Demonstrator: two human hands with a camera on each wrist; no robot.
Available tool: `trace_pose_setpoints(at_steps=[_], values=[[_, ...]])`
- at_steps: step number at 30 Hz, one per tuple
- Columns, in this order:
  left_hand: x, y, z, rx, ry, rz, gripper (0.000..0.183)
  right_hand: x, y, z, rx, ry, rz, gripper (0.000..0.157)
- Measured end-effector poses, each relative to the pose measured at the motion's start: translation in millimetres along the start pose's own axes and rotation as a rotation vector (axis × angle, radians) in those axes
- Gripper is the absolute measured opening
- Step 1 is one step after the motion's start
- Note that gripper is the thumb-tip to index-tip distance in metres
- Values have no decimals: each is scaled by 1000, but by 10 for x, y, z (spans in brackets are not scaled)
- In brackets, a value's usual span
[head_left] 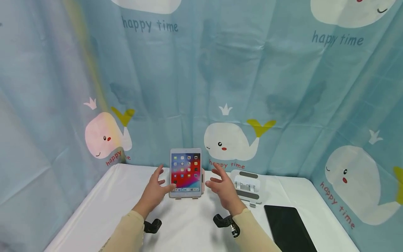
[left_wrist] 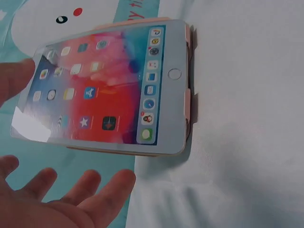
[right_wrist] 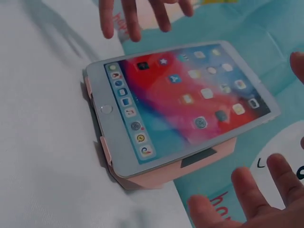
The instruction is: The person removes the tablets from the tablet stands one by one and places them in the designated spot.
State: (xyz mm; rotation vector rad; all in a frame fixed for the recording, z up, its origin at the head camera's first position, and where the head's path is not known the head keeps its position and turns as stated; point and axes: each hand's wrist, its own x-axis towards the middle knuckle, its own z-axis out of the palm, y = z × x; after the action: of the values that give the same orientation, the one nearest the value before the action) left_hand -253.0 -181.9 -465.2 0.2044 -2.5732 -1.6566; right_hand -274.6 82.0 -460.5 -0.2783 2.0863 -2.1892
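Note:
A white tablet (head_left: pixel 185 172) with its home screen lit leans upright on a pink stand (right_wrist: pixel 161 176) near the back of the table. Two small lips of the stand hold the tablet's lower edge, as the left wrist view shows. My left hand (head_left: pixel 155 192) is spread beside the tablet's left side, its thumb in front of the screen's edge in the head view; the left wrist view shows its fingers (left_wrist: pixel 107 194) apart from the tablet. On the other side, my right hand (head_left: pixel 223 189) hovers with fingers (right_wrist: pixel 247 190) spread, not touching the tablet or stand.
Right of the right hand lies a white and grey folding stand (head_left: pixel 247 187). A dark tablet (head_left: pixel 289 227) with a black screen lies flat at the table's right front. The white-covered table (head_left: pixel 104 203) meets a blue whale-print curtain (head_left: pixel 189 87) behind and at the sides.

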Motion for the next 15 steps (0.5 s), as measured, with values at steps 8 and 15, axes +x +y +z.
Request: trace_pose_setpoints(at_steps=[8, 15], values=[[154, -25, -82, -158, -60, -65, 98, 130, 31, 107, 37, -92, 43, 81], [252, -55, -91, -321, -81, -60, 86, 249, 106, 145, 3, -77, 67, 77]])
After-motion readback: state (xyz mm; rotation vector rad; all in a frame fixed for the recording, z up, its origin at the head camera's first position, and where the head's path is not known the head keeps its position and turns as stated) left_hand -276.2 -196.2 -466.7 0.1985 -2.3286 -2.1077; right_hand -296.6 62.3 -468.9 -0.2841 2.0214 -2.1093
